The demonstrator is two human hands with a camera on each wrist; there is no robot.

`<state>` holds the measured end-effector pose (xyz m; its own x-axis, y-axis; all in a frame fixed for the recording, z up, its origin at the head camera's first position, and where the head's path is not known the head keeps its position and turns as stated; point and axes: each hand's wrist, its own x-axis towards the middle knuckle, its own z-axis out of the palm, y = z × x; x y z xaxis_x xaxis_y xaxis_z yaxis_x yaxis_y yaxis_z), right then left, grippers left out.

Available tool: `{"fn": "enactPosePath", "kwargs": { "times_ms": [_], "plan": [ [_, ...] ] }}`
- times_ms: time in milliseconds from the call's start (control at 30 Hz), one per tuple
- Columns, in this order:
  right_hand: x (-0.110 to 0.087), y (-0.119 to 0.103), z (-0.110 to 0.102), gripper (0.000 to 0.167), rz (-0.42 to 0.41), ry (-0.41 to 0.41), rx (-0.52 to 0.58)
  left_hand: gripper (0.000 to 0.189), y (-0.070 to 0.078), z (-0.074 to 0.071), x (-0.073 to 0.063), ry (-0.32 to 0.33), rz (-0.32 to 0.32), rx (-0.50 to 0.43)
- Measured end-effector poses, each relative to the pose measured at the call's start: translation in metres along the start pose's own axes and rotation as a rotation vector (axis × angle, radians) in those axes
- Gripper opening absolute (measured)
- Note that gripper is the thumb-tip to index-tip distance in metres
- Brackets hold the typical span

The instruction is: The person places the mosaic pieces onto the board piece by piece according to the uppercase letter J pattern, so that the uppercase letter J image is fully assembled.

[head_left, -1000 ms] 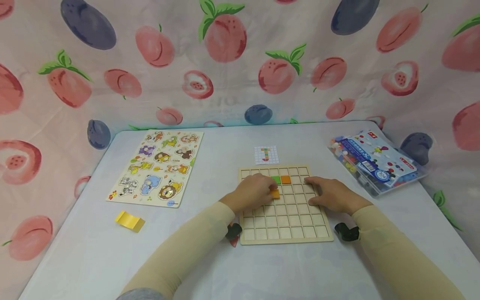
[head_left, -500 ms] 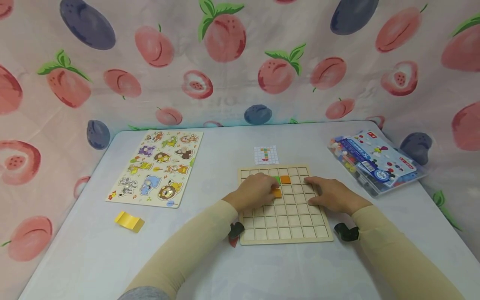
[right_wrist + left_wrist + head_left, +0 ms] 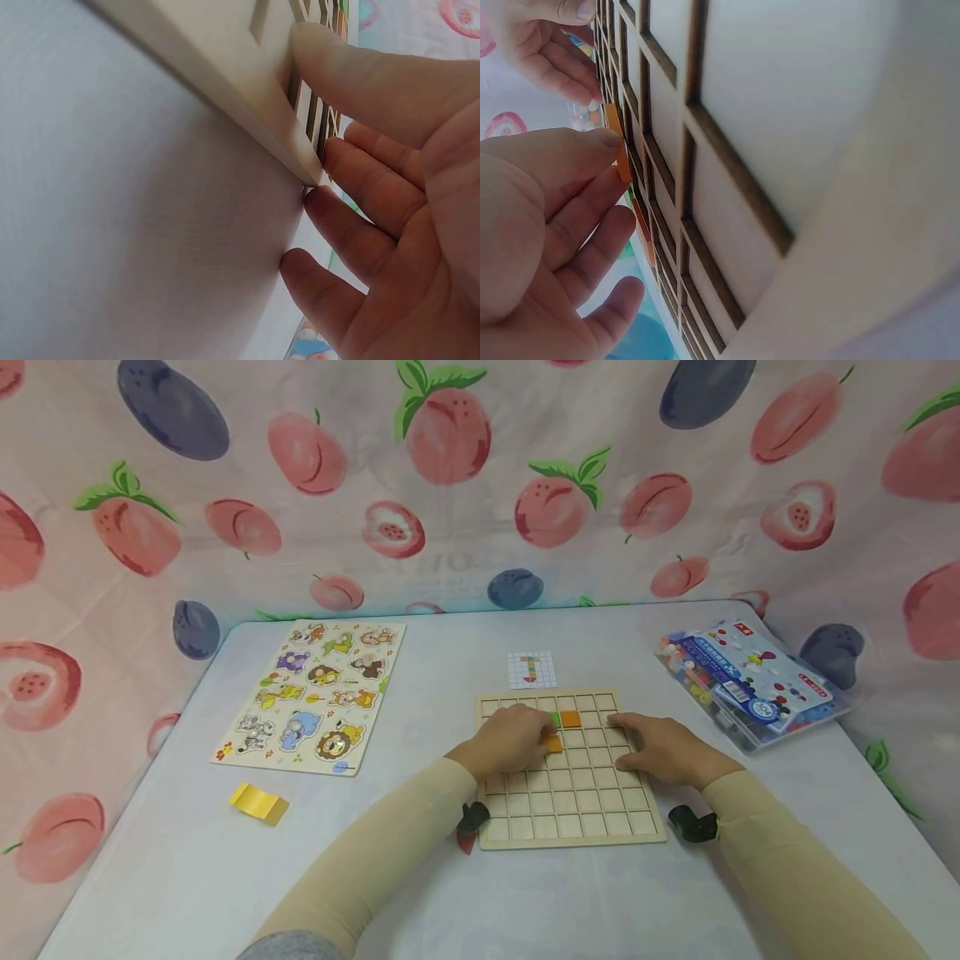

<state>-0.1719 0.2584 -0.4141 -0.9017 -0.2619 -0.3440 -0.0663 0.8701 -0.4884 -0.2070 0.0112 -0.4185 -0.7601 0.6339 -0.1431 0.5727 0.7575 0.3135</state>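
Observation:
A wooden grid board (image 3: 577, 827) lies flat in front of me. My left hand (image 3: 510, 742) is over its upper left part, and the left wrist view shows thumb and index finger pinching a light-orange square tile (image 3: 621, 150) at the grid. Just above that tile in the head view, a green tile (image 3: 557, 718), partly hidden by the fingers, and a darker orange tile (image 3: 571, 719) lie side by side in cells. At the board's right edge rests my right hand (image 3: 671, 753), fingers loosely spread, thumb (image 3: 322, 56) on the top face.
A small printed pattern card (image 3: 533, 669) lies just behind the board. To the left are an animal puzzle board (image 3: 307, 697) and a bent yellow piece (image 3: 258, 803). A clear plastic box (image 3: 750, 681) stands at right. A red piece (image 3: 466, 842) shows beneath my left wrist.
My left hand and its light-orange tile have shifted very slightly right and up. The right hand stays at the board's edge.

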Motion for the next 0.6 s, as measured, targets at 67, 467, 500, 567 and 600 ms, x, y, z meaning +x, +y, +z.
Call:
{"fn": "enactPosePath", "kwargs": {
  "times_ms": [67,467,500,567,600],
  "plan": [
    [0.0000,-0.0003,-0.0004,0.073,0.000,0.001,0.002,0.029,-0.0001,-0.0002,0.0009,0.001,0.000,0.000],
    [-0.0016,-0.0001,-0.0016,0.074,-0.036,0.014,-0.017,0.023,0.0003,-0.0046,0.0019,0.026,0.033,-0.012],
    [-0.0016,0.0000,-0.0017,0.074,-0.036,0.014,-0.018,0.023,0.0004,-0.0047,0.0023,0.025,0.032,-0.012],
    [-0.0018,0.0002,-0.0017,0.074,-0.038,0.014,-0.020,0.024,0.0006,-0.0047,0.0029,0.022,0.031,-0.010],
    [-0.0016,0.0002,-0.0017,0.074,-0.038,0.014,-0.019,0.024,0.0007,-0.0048,0.0032,0.022,0.032,-0.007]
  ]
}}
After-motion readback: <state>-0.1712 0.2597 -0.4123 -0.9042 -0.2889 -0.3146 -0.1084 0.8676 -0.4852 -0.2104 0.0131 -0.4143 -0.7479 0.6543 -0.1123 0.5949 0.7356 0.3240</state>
